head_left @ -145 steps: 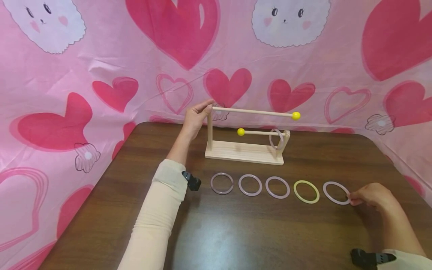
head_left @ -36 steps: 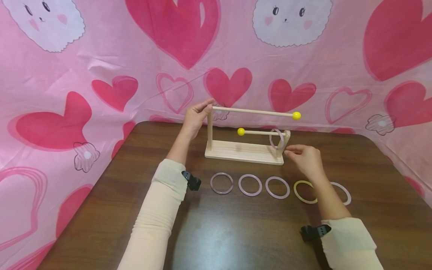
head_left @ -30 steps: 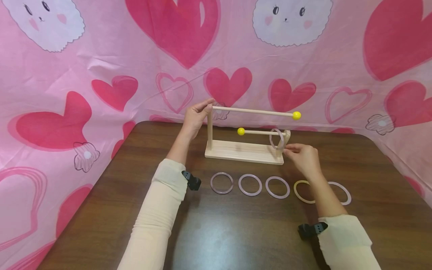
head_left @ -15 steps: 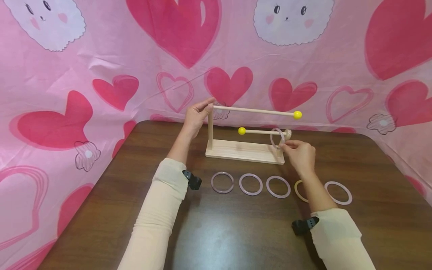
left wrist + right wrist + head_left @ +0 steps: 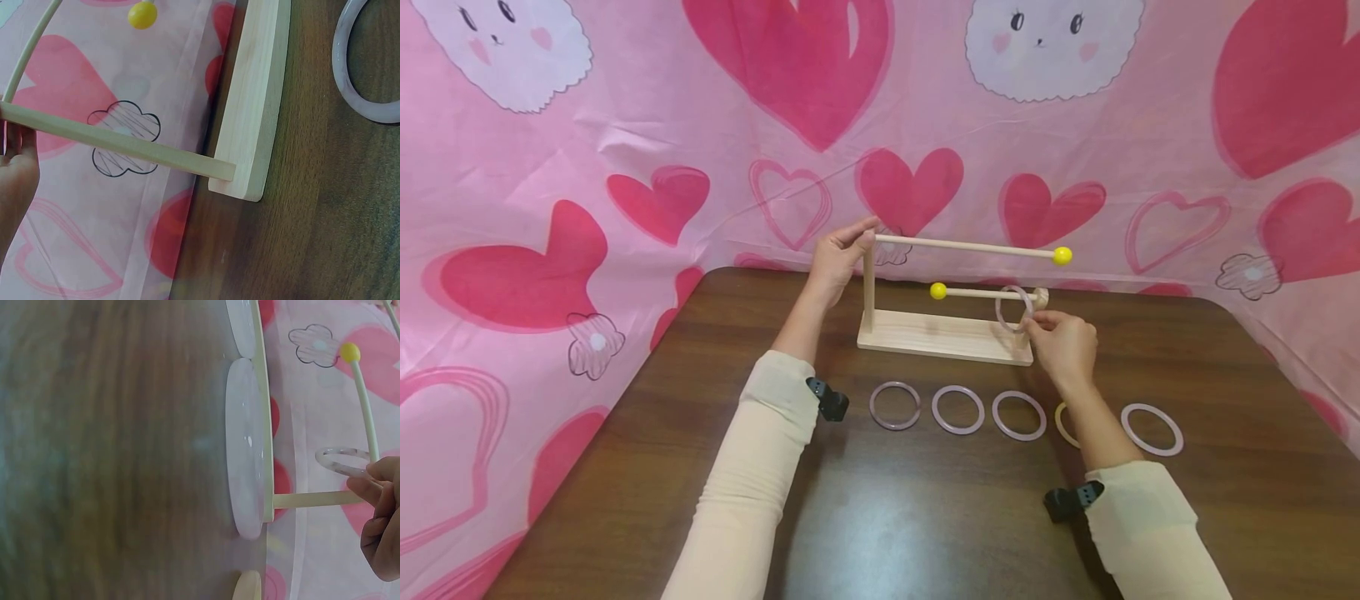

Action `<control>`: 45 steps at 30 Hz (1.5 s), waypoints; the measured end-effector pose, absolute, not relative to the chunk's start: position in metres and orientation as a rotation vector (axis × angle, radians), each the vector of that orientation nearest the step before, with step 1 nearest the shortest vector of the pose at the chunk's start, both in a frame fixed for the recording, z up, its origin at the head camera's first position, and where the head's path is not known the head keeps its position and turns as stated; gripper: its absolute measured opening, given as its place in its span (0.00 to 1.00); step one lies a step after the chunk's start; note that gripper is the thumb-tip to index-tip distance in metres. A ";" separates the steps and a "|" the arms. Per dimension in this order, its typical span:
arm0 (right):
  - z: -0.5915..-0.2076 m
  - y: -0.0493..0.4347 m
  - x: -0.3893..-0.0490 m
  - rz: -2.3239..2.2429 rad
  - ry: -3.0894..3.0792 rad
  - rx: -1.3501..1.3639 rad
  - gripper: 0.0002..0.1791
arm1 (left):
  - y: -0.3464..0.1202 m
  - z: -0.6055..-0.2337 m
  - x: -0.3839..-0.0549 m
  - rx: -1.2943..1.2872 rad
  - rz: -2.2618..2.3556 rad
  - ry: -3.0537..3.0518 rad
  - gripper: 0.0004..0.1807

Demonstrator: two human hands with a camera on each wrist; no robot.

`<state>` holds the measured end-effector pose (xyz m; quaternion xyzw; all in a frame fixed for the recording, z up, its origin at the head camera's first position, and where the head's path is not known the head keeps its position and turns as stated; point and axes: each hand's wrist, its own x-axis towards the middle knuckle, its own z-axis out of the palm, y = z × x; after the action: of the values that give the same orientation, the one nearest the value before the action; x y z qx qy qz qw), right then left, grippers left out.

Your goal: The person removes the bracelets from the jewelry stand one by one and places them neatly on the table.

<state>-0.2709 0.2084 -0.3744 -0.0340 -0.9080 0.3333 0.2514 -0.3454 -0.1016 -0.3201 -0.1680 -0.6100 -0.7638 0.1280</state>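
A pale wooden display stand [image 5: 943, 337] stands on the table, with a high rod [image 5: 966, 246] and a lower rod [image 5: 973, 293], each tipped by a yellow ball. Thumb and fingers of my left hand [image 5: 837, 262] hold the top of its taller left post [image 5: 869, 287]. A marbled pale lilac bangle [image 5: 998, 312] hangs around the lower rod near its right-hand post. My right hand [image 5: 1063, 346] pinches this bangle's right side between thumb and fingertips. In the right wrist view the pinched bangle [image 5: 337, 467] is tilted beside the rod; the fingers hide part of it.
In front of the stand, several bangles lie flat in a row: lilac ones, among them the leftmost bangle [image 5: 895, 406] and the rightmost bangle [image 5: 1180, 437], and a yellow bangle [image 5: 1060, 423] partly behind my right forearm. A pink heart-print cloth [image 5: 655, 100] hangs behind the table.
My right hand has come from the rightmost bangle on the table to the stand and now pinches the hanging bangle, which has shifted slightly left. My left hand stays on the post.
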 end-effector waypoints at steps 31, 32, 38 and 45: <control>-0.363 0.183 -0.275 0.919 -2.461 -0.009 0.09 | -0.100 -0.320 -0.347 -0.453 -2.233 -1.780 0.17; -0.363 0.182 -0.275 0.916 -2.461 -0.001 0.09 | -0.100 -0.319 -0.347 -0.453 -2.236 -1.777 0.17; -0.366 0.175 -0.274 0.911 -2.478 0.010 0.10 | -0.100 -0.320 -0.347 -0.467 -2.245 -1.776 0.17; -0.366 0.167 -0.275 0.907 -2.483 0.033 0.10 | -0.101 -0.321 -0.347 -0.478 -2.250 -1.760 0.17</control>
<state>-0.2748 0.1669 -0.3656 0.0122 -0.9103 0.3326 0.2462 -0.3469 -0.1014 -0.3210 -0.1638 -0.6030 -0.7710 0.1226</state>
